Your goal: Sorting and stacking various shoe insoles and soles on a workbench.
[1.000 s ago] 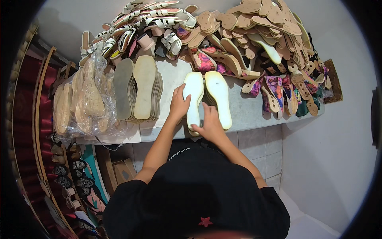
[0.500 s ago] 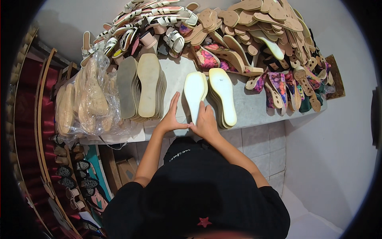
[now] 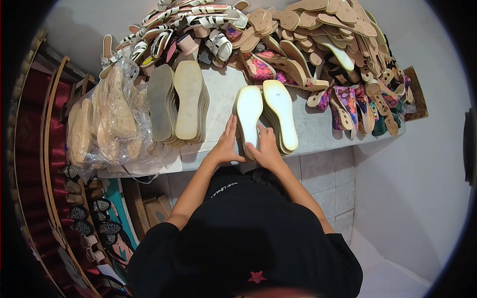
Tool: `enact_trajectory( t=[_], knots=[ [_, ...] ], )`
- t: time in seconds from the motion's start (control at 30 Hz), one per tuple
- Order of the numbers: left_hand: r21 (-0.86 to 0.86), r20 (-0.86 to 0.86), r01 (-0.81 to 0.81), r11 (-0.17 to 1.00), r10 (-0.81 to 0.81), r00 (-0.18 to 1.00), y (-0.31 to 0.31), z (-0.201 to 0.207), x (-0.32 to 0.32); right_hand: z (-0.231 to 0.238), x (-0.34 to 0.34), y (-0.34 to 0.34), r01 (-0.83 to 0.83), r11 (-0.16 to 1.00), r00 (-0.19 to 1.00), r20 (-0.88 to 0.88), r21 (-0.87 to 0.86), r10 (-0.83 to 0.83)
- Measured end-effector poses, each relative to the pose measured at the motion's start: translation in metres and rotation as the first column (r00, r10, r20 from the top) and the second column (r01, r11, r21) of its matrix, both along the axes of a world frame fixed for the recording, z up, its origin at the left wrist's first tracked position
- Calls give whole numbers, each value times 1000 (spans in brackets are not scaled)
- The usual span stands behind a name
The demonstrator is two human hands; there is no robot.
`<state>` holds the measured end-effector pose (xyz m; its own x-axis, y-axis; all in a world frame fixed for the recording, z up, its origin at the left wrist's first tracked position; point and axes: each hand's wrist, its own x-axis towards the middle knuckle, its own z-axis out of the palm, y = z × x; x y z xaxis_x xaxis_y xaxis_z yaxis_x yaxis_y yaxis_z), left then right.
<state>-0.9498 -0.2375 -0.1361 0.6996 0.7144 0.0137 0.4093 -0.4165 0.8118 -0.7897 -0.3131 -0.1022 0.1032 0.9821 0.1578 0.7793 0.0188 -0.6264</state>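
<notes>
A stack of shoe soles (image 3: pixel 250 107) with a bright white top stands at the table's front edge, between my two hands. My left hand (image 3: pixel 227 145) lies along its left side, fingers stretched out and thumb pointing to the stack's near end. My right hand (image 3: pixel 266 146) grips the right side, with its fingers bent at the edge and thumb on the top sole. Close on the right is a second stack of white-topped soles (image 3: pixel 281 111), apart from my left hand. Further left stand a beige sole stack (image 3: pixel 189 99) and a grey sole stack (image 3: pixel 161 102).
Plastic-wrapped wedge soles (image 3: pixel 112 119) fill the table's left end. White strappy sandals (image 3: pixel 194 22) and tan insoles (image 3: pixel 343 25) are heaped along the back. Floral wedges (image 3: pixel 345 107) stand at the right. A shoe rack (image 3: pixel 84 213) is at lower left.
The left white-topped stack now stands straighter and slightly further right, its lower soles showing on the left. My left hand has come in against its side; my right hand has shifted slightly right.
</notes>
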Motion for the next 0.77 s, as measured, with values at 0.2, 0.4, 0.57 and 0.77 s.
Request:
enact_trajectory(
  t=[0.2, 0.4, 0.57, 0.77],
  knots=[
    [-34, 46, 57, 998, -55, 997, -1, 16, -4, -17, 23, -2, 0, 968, 910, -401, -249, -103],
    [36, 3, 87, 996, -87, 996, 2, 21, 2, -10, 23, 2, -118, 950, 904, -428, -290, -18],
    [28, -2, 51, 998, -51, 999, -3, 12, 9, -19, 22, 4, -93, 949, 904, -424, -301, -46],
    [-100, 257, 13, 995, 13, 966, 9, -10, 6, -21, 20, 1, -78, 950, 911, -409, -302, -55]
  ],
)
